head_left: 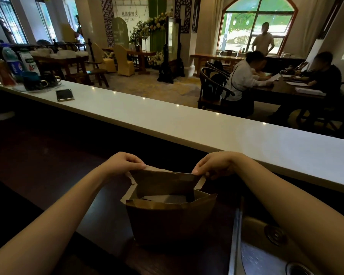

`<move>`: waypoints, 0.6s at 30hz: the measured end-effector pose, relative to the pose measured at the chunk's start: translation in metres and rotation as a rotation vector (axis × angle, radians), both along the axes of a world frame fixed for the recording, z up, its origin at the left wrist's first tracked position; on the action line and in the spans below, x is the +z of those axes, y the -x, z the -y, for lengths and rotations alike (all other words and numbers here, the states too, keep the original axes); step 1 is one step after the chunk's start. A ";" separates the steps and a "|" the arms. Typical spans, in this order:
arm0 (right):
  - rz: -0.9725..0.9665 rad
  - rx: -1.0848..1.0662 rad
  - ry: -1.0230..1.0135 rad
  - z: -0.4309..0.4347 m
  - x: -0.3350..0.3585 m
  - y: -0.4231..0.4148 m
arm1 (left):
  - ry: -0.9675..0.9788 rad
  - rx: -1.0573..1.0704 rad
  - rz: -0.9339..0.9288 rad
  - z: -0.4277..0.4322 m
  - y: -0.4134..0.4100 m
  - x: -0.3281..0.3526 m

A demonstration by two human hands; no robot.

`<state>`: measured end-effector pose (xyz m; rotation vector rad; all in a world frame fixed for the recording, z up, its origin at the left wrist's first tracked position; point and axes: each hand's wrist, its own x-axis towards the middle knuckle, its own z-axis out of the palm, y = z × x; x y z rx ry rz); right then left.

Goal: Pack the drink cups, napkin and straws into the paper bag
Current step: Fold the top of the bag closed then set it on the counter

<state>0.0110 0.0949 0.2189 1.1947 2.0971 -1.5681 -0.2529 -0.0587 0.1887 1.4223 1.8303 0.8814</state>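
Note:
A brown paper bag (pixel 167 221) stands upright on the dark lower counter (pixel 48 155) in front of me, its mouth open. My left hand (pixel 125 162) pinches the far left corner of the bag's back rim. My right hand (pixel 214 163) pinches the far right corner of the same rim, and that back wall is pulled up and away from me. Inside the bag I see only a pale flat surface; I cannot tell what it is. No drink cups, napkin or straws show outside the bag.
A steel sink (pixel 266 245) lies close on the right of the bag. A raised white bar top (pixel 167 116) runs across behind, with a phone (pixel 65 95), dark cups (pixel 38 81) and bottles (pixel 12 62) at its far left. People sit at a table beyond.

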 end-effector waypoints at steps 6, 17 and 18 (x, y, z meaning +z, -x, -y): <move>-0.134 -0.128 -0.063 0.001 -0.003 -0.002 | -0.145 0.042 -0.022 -0.009 -0.002 -0.001; -0.282 -0.025 -0.695 0.020 -0.017 -0.007 | -0.463 0.113 -0.179 -0.001 0.002 -0.026; -0.249 -0.037 -0.633 0.020 -0.015 -0.009 | -0.460 0.113 -0.170 -0.001 0.003 -0.026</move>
